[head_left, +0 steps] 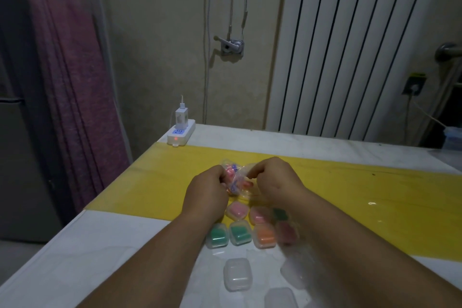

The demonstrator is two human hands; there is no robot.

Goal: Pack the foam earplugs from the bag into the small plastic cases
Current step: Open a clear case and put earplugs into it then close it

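A clear plastic bag of pink, orange and blue foam earplugs sits on the yellow strip of the table. My left hand grips its left side and my right hand pinches its right side, fingers curled. Just nearer to me lie several small clear cases with earplugs inside: a pink one, a second pink one, two green ones, an orange one and a dark red one. An empty shut case and another lie closest to me.
A white power strip with a charger plugged in stands at the table's far left corner. The table is white with a yellow band across it. A curtain hangs at the left, a white ribbed radiator behind the table.
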